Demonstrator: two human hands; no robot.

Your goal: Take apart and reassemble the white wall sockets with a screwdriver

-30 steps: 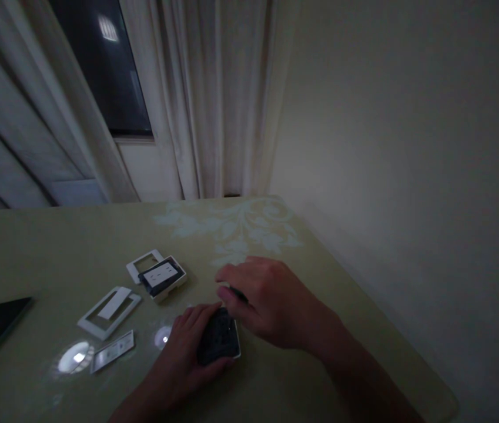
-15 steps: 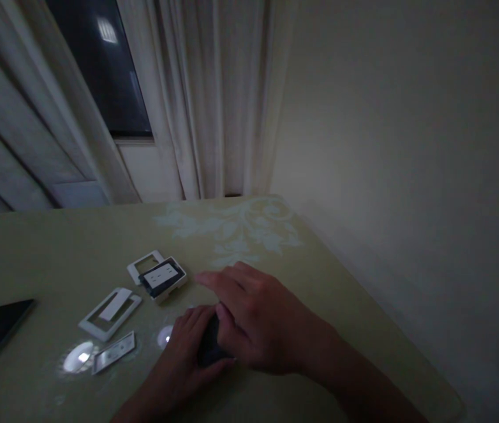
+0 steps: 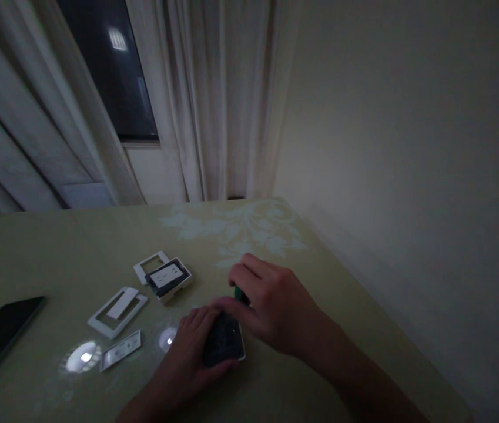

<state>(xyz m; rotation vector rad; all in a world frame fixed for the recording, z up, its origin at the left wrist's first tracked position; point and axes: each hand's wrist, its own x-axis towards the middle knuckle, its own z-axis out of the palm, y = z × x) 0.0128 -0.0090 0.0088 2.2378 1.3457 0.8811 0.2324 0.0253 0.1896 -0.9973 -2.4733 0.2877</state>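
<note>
Held down on the table by my left hand (image 3: pixel 190 346) is a wall socket unit (image 3: pixel 224 341), dark on top with a white edge at its right side. My left fingers and thumb wrap around it from the left. Over its far right corner, my right hand (image 3: pixel 267 299) is closed on a small green-handled tool (image 3: pixel 239 294). Most of the tool is hidden by my fingers, and its tip does not show. Another wall socket (image 3: pixel 167 278), with a white face and dark surround, rests in a white box left of my hands.
A white cover frame (image 3: pixel 143 273) lies partly under the second socket. Nearer is another white frame (image 3: pixel 99 323) with a white strip (image 3: pixel 122 303) across it. A small rectangular plate (image 3: pixel 121 351) lies before it. A dark flat device (image 3: pixel 2 329) is at the left; a wall (image 3: pixel 385 205) borders the right.
My right hand has lifted and shifted right, its index finger curling in from a pointing pose. The green tool and more of the dark unit now show. The view has shifted slightly.
</note>
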